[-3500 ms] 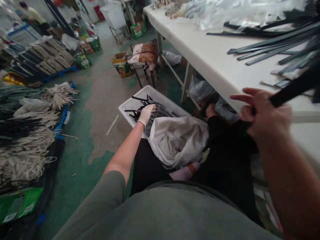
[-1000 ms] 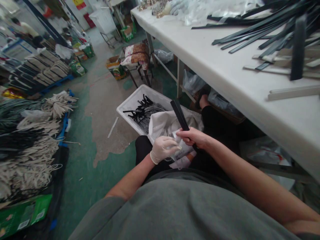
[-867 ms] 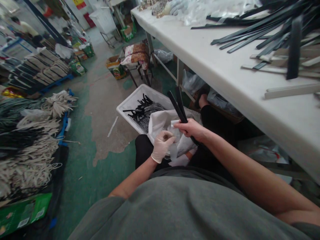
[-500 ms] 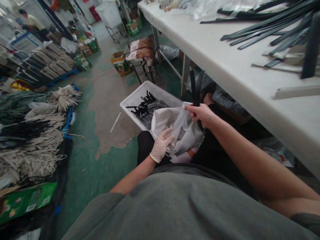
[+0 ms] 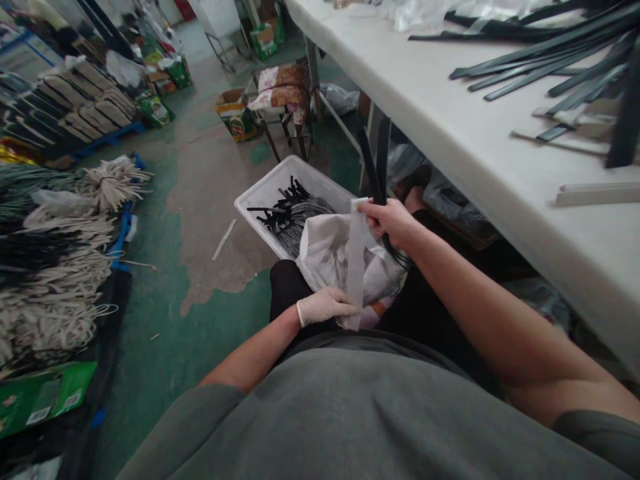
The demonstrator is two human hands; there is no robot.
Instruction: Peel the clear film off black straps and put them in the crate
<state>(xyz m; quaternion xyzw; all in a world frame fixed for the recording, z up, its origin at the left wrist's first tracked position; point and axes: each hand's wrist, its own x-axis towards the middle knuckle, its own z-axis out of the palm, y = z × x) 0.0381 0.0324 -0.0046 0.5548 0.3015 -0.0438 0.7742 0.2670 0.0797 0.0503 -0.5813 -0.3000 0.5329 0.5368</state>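
Note:
A white translucent strip runs between my two hands above my lap. My gloved left hand is closed on its lower end, fingers pinched together. At the upper end, my bare right hand pinches the strip between thumb and finger. The same right hand also grips several black straps, which stick up past the fist and hang below it. Beneath the strip, an open white bag rests on my lap; its contents are hard to make out. A white bin with bundled black-tipped grey cords stands just beyond my knees.
To the right runs a white-covered table bearing black straps and pale strips. Bundled cords lie on the floor at left. A stool with a patterned cushion and a cardboard box stand ahead.
My left hand has moved down and closed on the strip's lower end. The strip, loosely bent before, now hangs straight between my hands. My right hand has shifted slightly left.

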